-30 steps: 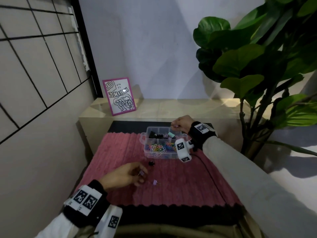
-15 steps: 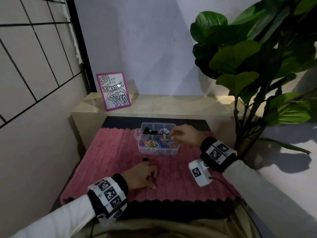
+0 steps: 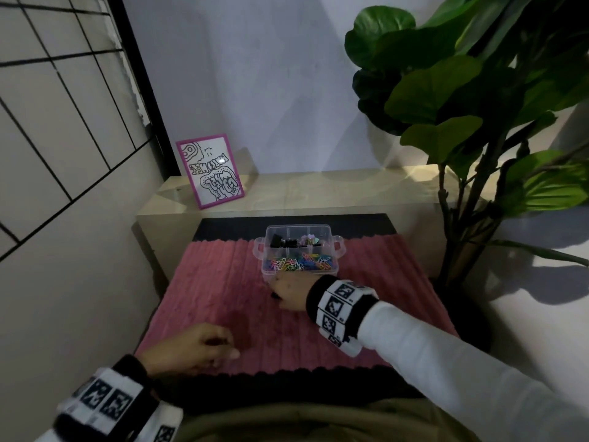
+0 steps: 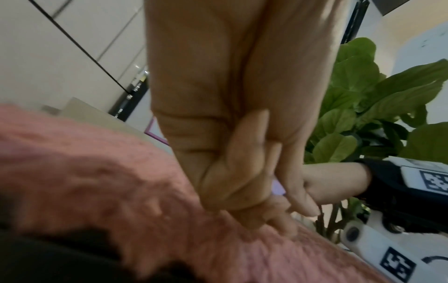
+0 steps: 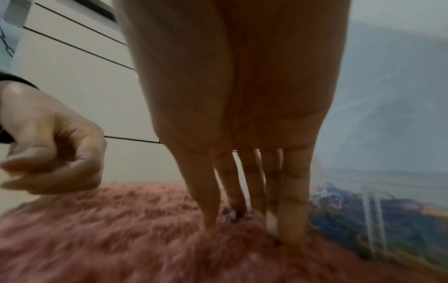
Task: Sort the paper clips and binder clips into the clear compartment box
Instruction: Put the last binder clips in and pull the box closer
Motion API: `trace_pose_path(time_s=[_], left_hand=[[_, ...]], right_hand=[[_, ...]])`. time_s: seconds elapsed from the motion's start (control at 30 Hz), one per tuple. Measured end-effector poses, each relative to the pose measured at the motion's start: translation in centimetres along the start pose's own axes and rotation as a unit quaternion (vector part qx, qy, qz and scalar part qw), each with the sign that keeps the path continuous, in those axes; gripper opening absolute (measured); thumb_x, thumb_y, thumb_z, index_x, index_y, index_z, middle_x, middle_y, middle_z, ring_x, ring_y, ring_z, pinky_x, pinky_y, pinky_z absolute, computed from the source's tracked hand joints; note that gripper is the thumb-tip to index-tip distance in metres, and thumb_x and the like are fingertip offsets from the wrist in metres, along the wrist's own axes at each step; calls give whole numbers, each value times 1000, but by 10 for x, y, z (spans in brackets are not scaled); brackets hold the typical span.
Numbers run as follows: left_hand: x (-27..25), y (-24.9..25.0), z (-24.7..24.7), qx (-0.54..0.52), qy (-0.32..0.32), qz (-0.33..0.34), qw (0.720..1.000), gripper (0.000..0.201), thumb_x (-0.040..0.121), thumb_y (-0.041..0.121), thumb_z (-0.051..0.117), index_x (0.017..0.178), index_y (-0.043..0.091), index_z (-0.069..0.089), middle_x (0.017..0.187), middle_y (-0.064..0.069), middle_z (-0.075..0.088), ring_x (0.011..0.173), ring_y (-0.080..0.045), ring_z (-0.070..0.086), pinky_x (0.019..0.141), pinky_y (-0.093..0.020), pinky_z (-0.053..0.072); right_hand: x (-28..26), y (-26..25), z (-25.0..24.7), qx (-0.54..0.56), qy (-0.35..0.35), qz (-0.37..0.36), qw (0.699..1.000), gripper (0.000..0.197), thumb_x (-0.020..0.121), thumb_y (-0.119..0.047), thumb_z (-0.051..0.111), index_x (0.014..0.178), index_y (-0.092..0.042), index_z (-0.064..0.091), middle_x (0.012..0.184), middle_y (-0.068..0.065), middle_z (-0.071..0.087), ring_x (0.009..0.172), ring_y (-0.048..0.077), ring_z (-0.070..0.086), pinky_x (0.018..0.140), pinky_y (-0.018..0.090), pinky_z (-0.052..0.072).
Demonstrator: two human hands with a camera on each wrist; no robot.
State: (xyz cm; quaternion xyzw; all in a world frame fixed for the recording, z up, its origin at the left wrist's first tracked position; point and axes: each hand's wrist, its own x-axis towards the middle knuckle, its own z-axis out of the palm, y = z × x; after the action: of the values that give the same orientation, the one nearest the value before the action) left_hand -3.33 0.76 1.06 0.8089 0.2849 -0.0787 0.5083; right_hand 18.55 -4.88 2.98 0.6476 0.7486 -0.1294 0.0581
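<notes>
The clear compartment box (image 3: pixel 331 250) stands at the far middle of the pink mat (image 3: pixel 220 282). Coloured paper clips (image 3: pixel 299 264) fill its front part, and black binder clips (image 3: pixel 282 242) and pastel ones (image 3: pixel 307 240) lie in the back parts. My right hand (image 3: pixel 287 290) is just in front of the box. Its straight fingers (image 5: pixel 293 201) reach down around a black binder clip (image 5: pixel 233 214) lying on the mat. My left hand (image 3: pixel 216 344) rests curled near the mat's front edge and holds a small lilac binder clip (image 4: pixel 277 188) against the thumb.
A pink-framed drawing (image 3: pixel 210 170) leans on the beige ledge (image 3: pixel 318 193) behind the mat. A large leafy plant (image 3: pixel 462 122) stands at the right. A gridded wall (image 3: pixel 63 122) runs along the left.
My right hand has come back from over the box down to the black binder clip on the mat. My left hand has closed on the lilac clip and drawn back toward me.
</notes>
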Motion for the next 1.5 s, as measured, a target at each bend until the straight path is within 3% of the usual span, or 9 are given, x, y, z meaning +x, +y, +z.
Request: trace_pose_path(time_s=[0.23, 0.33, 0.47, 0.57, 0.73, 0.93, 1.13, 1.3, 1.5], left_hand=[[9, 21, -24, -10, 49, -17, 999, 27, 88, 23, 57, 64, 13, 50, 45, 7, 43, 37, -4, 34, 36, -16, 29], [35, 48, -38, -21, 72, -5, 997, 24, 91, 19, 52, 68, 10, 51, 45, 6, 45, 36, -3, 41, 39, -14, 35], [76, 73, -58, -50, 89, 23, 995, 8, 88, 8, 55, 82, 11, 59, 73, -2, 60, 54, -2, 59, 55, -12, 50], [104, 85, -74, -46, 96, 37, 994, 13, 84, -5, 56, 84, 7, 59, 81, -7, 62, 58, -2, 63, 60, -12, 53], [140, 98, -94, 52, 119, 10, 991, 13, 86, -1, 54, 97, 0, 62, 80, -6, 64, 66, -11, 60, 59, -12, 49], [163, 80, -100, 130, 130, -27, 983, 27, 87, 8, 57, 113, 5, 61, 112, -17, 66, 92, -19, 60, 88, -35, 48], [146, 79, -96, -156, 77, 30, 984, 57, 87, -18, 33, 140, 1, 25, 142, -17, 41, 128, -28, 43, 84, -20, 50], [89, 44, -110, -125, 122, 53, 983, 48, 88, -11, 44, 133, 5, 42, 132, -12, 52, 97, -2, 63, 79, -11, 50], [28, -9, -85, -131, 86, 1, 988, 28, 89, 6, 53, 112, 20, 61, 116, -8, 65, 89, -4, 68, 80, -19, 55]], right_hand=[[-5, -10, 10, -3, 44, 19, 999, 34, 91, 5, 33, 122, 7, 45, 127, 26, 48, 116, 37, 49, 94, 43, 40], [-13, 0, 8, 139, 25, 15, 990, 11, 85, 2, 48, 93, -3, 55, 93, 17, 55, 89, 28, 53, 67, 32, 41], [-37, 39, 13, 401, 18, 71, 913, 18, 88, -1, 50, 76, -14, 52, 66, -2, 56, 49, 6, 59, 49, 15, 47], [-60, 76, 6, 500, 41, 77, 861, 22, 87, 4, 51, 76, -14, 59, 71, 5, 60, 53, 6, 59, 54, 17, 50], [-55, 122, -23, 492, 168, 134, 843, 15, 82, 10, 57, 96, 6, 60, 75, 7, 60, 51, -4, 60, 56, 11, 50], [-1, 129, -35, 429, 140, 181, 874, 23, 84, 7, 55, 106, 7, 59, 86, 10, 62, 70, 13, 60, 64, 19, 52], [15, 121, -43, 390, 121, 189, 893, 41, 84, 10, 50, 121, -6, 54, 119, 13, 59, 110, 31, 58, 93, 39, 50], [-43, 141, -30, 242, 195, 152, 938, 25, 85, 1, 51, 107, -3, 63, 110, 15, 66, 101, 27, 62, 86, 28, 45], [-111, 143, 21, 287, 74, 218, 930, 10, 87, -10, 59, 95, -13, 63, 99, 6, 59, 95, 24, 58, 87, 37, 49]])
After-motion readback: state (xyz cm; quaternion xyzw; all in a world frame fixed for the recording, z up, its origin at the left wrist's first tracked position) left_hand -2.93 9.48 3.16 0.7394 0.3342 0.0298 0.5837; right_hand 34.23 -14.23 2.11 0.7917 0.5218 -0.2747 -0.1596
